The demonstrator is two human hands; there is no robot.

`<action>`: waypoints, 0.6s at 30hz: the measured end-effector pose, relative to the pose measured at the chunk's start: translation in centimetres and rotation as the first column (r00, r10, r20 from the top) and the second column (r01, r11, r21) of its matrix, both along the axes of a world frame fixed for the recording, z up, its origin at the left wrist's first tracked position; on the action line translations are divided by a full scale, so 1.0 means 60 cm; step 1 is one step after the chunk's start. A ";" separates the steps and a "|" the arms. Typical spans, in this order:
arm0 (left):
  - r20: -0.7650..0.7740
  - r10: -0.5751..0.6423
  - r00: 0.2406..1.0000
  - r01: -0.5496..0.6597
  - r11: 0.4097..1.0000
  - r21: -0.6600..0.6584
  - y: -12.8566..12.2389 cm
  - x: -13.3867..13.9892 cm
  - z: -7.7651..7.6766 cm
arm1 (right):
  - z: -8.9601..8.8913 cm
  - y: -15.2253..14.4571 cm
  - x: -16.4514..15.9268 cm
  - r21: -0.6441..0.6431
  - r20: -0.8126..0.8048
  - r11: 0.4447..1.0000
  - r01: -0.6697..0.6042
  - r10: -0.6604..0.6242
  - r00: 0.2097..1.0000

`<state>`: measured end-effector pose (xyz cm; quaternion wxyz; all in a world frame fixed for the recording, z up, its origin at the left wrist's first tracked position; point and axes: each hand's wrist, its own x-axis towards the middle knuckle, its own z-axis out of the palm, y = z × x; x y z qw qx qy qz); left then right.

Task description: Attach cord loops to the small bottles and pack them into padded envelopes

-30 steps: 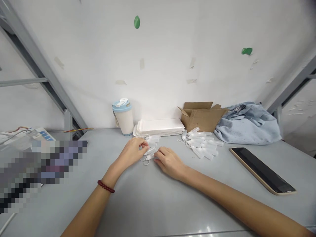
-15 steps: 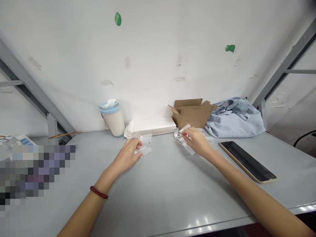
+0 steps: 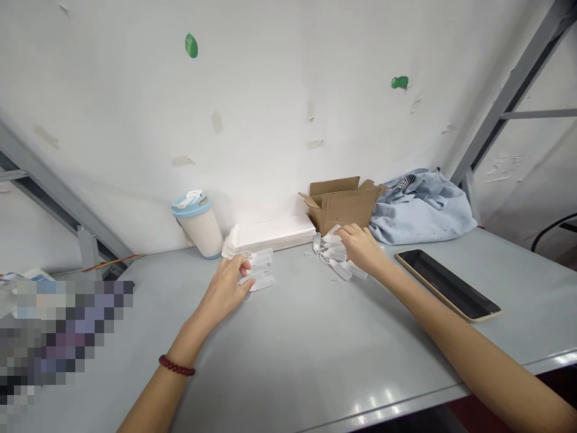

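Cardboard box [image 3: 347,208] sits far, right of centre, flaps raised, its inside hidden from us. Left of it stands a cream cup [image 3: 204,233] with a light-blue lid [image 3: 189,206] fitted on, hiding its contents; a brownish mark [image 3: 203,202] near the rim is too small for us to read. Between them lies a flat white stack [image 3: 273,232]. On the grey table [image 3: 288,343], translucent white tubes with thin strings form two groups: left tubes [image 3: 264,284], roughly side by side, and right tubes [image 3: 341,270], overlapping in front of the box. Our left hand [image 3: 226,282] is at the left tubes' string ends, thumb and forefinger slightly apart; our right hand [image 3: 362,248] has bent fingertips on the right tubes' far edge. We cannot tell whether either grips one.
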<state>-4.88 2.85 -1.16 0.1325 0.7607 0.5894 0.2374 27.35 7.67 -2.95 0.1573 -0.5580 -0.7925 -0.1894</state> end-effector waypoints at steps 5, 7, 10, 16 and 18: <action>-0.006 0.056 0.998 -0.055 0.998 0.039 -0.002 0.002 0.002 | -0.010 0.009 0.008 -0.031 0.021 0.999 0.022 -0.022 1.000; 0.014 0.068 0.998 -0.068 0.995 0.066 -0.001 0.002 0.001 | -0.011 0.009 0.008 -0.036 0.020 0.999 0.037 -0.036 0.999; 0.046 0.088 0.995 -0.093 0.990 0.109 0.000 0.004 -0.002 | -0.014 0.008 0.006 -0.045 0.019 0.998 0.042 -0.042 0.999; 0.075 0.126 0.989 -0.135 0.983 0.121 -0.003 0.011 -0.002 | -0.025 0.009 0.004 -0.054 0.012 0.997 0.048 -0.048 0.999; 0.079 0.120 0.990 -0.128 0.986 0.106 -0.007 0.016 -0.001 | -0.025 0.009 0.001 -0.054 0.003 0.998 0.043 -0.043 0.999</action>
